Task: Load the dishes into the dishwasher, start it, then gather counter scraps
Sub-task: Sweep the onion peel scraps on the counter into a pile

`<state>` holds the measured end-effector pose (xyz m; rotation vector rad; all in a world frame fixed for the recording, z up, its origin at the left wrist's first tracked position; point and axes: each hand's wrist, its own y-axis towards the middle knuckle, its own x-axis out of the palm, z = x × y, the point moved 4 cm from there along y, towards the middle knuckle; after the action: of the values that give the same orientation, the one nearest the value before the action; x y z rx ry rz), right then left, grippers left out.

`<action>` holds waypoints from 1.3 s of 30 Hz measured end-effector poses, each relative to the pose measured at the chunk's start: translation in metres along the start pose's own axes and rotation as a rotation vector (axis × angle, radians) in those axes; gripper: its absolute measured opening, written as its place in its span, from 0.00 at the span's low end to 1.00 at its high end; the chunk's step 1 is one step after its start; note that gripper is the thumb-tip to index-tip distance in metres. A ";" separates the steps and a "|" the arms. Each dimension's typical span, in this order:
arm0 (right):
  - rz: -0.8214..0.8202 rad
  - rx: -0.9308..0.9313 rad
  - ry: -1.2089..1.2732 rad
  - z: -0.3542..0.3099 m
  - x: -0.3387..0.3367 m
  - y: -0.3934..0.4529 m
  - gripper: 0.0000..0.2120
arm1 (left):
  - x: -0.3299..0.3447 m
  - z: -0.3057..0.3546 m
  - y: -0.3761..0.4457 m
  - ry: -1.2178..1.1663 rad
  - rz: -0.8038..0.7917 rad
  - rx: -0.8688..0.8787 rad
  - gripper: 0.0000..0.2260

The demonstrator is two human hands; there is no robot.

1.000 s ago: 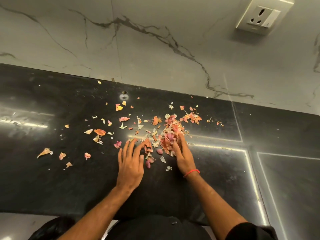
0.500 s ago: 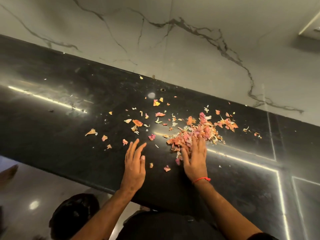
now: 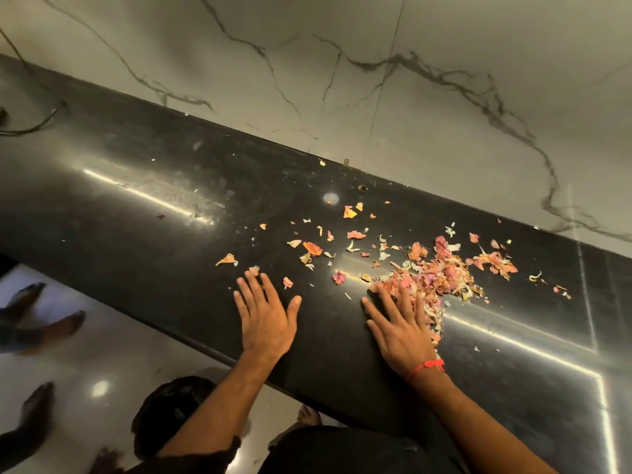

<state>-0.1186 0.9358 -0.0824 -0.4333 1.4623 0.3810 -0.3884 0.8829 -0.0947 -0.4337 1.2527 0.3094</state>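
A: Eyes on the scraps pile (image 3: 439, 273): pink and orange peelings heaped on the black surface (image 3: 136, 234), out at about two o'clock from the right hand (image 3: 402, 331).

B: And that right hand lies flat, fingers straight, its fingertips touching the near edge of the heap. It has hold of nothing, so I'd call it a sweep rather than a pick-up.

A: Left hand (image 3: 265, 314) likewise: palm down, fingers spread, nothing in it. One small piece sits just by its fingertips at twelve o'clock.

B: Plenty of loose peelings (image 3: 313, 248) are scattered from eleven round to one o'clock of the pile, plus a small cluster (image 3: 496, 263) past it at three o'clock.

A: So where does the job stand?

B: No dishwasher or dishes in view, so I can't tell about that part; judging by the task order, it's probably behind us. The gathering looks roughly half done: one heap formed, stragglers left.

A: Marble wall (image 3: 342, 80) behind, someone's feet (image 3: 44, 323) on the floor at nine o'clock.
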 end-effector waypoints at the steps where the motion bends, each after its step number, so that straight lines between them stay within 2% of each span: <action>1: -0.005 0.024 0.004 0.005 -0.002 0.000 0.25 | 0.004 0.010 -0.006 0.026 -0.002 0.065 0.41; 5: 0.040 0.017 0.097 0.001 -0.015 0.001 0.25 | 0.014 0.060 -0.037 -0.028 -0.163 0.503 0.35; 7: 0.072 -0.052 0.142 -0.014 -0.020 0.002 0.25 | 0.009 0.065 -0.037 -0.106 -0.162 0.561 0.32; 9: 0.089 -0.130 0.151 -0.029 -0.020 -0.001 0.25 | -0.002 0.045 -0.018 -0.193 -0.037 0.400 0.32; 12: 0.072 -0.188 0.121 -0.036 -0.016 -0.009 0.24 | -0.021 -0.014 0.026 -0.162 0.165 0.069 0.31; 13: 0.066 -0.180 0.111 -0.033 -0.015 -0.013 0.24 | -0.028 -0.034 0.041 -0.153 0.183 -0.020 0.31; 15: 0.048 -0.131 0.107 -0.024 -0.013 -0.018 0.25 | -0.038 -0.064 0.064 -0.143 0.111 -0.143 0.33; 17: 0.037 -0.068 0.131 -0.014 -0.010 -0.021 0.25 | -0.035 -0.071 0.078 -0.116 0.020 -0.172 0.35; 20: 0.026 -0.016 0.139 -0.002 -0.009 -0.023 0.25 | -0.019 -0.032 0.073 -0.082 0.013 -0.004 0.35; 24: -0.013 -0.010 0.103 0.012 -0.002 -0.024 0.23 | 0.005 0.065 0.017 -0.028 -0.079 0.394 0.36; 26: -0.014 0.003 0.068 0.024 0.000 -0.024 0.23 | 0.012 0.106 -0.013 -0.068 -0.173 0.581 0.33; 28: 0.018 0.041 0.077 0.037 -0.006 -0.023 0.23 | 0.005 0.121 -0.025 -0.135 -0.162 0.669 0.30; 30: 0.073 0.086 0.125 0.048 -0.016 -0.024 0.23 | -0.003 0.110 -0.011 -0.180 -0.061 0.599 0.28; 33: 0.128 0.222 0.211 0.056 -0.026 -0.035 0.27 | -0.013 0.068 0.032 -0.173 0.077 0.310 0.29; 36: 0.100 0.419 0.322 0.056 -0.017 -0.055 0.35 | -0.017 0.038 0.067 -0.141 -0.012 0.078 0.34; 37: 0.062 0.474 0.365 0.051 -0.011 -0.060 0.37 | -0.014 0.036 0.072 -0.119 -0.055 0.058 0.35; 39: -0.029 0.528 0.419 0.041 -0.001 -0.060 0.38 | -0.008 0.051 0.066 -0.075 -0.104 0.135 0.35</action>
<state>-0.0532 0.9043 -0.0760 -0.1064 1.8854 -0.1380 -0.3775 0.9653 -0.0841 -0.3659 1.1656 0.1504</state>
